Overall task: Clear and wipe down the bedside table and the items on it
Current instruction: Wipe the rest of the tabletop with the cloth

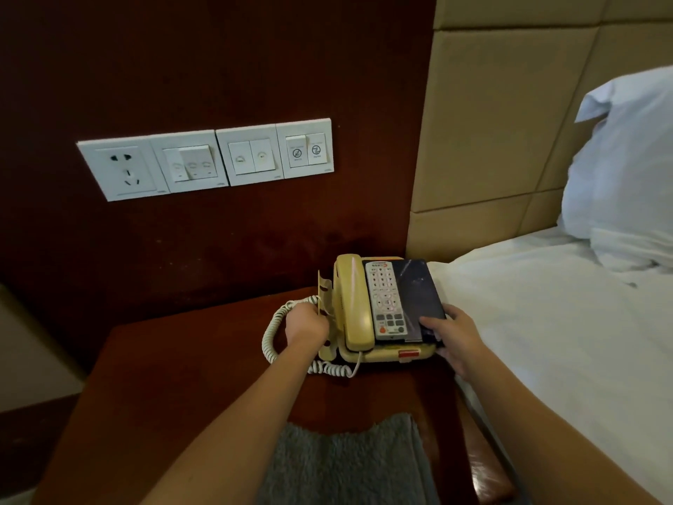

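A cream telephone (352, 308) sits at the back right of the dark wooden bedside table (174, 377), its handset on the cradle. A white remote control (385, 299) and a dark flat booklet (418, 289) lie on top of the phone. My left hand (305, 324) grips the phone's left side, by a cream card holder (325, 304) and the coiled cord (273, 333). My right hand (453, 337) holds the phone's right front corner, thumb on the booklet. A grey cloth (342, 464) lies on the table's near edge.
A white bed (546, 322) with a pillow (626, 176) borders the table on the right. A row of white wall switches and a socket (207, 158) sits on the dark wall above. A padded beige headboard (491, 122) stands behind the bed.
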The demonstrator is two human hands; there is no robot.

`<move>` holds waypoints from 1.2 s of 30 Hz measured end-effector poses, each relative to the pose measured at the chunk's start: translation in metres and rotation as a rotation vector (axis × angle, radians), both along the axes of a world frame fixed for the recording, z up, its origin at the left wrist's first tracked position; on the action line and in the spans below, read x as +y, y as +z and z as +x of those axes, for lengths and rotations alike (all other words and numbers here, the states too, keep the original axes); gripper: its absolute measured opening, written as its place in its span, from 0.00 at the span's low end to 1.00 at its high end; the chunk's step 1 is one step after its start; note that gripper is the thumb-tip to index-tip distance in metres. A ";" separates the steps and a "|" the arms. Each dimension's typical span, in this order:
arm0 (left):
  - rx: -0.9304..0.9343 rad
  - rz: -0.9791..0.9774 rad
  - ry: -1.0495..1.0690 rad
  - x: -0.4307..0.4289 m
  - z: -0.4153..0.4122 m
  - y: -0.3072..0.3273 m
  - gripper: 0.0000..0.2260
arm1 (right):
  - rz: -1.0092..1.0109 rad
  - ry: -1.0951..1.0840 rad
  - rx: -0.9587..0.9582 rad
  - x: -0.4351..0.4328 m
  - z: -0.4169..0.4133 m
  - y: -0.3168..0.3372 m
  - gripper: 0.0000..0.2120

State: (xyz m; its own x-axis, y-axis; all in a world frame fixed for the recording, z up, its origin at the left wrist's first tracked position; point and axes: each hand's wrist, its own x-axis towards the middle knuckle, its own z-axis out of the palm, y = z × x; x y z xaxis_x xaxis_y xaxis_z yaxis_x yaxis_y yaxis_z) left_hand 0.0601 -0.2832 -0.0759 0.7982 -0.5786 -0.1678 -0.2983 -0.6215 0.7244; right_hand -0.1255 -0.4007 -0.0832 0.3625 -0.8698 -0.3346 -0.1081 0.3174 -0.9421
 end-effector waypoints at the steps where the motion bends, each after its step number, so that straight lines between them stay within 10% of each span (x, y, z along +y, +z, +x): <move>1: 0.000 -0.008 -0.011 0.002 -0.002 -0.003 0.10 | -0.004 -0.008 -0.001 0.003 -0.002 0.001 0.17; 36: -0.082 -0.096 0.487 0.392 0.210 0.028 0.10 | -0.030 0.475 -0.132 0.317 0.276 0.010 0.22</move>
State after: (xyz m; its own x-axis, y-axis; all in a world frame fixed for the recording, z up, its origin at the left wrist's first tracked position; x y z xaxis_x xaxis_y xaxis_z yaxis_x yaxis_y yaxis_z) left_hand 0.2699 0.1093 -0.0479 0.9876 -0.1458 -0.0576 -0.0486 -0.6343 0.7716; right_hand 0.1504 -0.0838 -0.0734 0.7592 -0.6066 -0.2360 -0.1131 0.2342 -0.9656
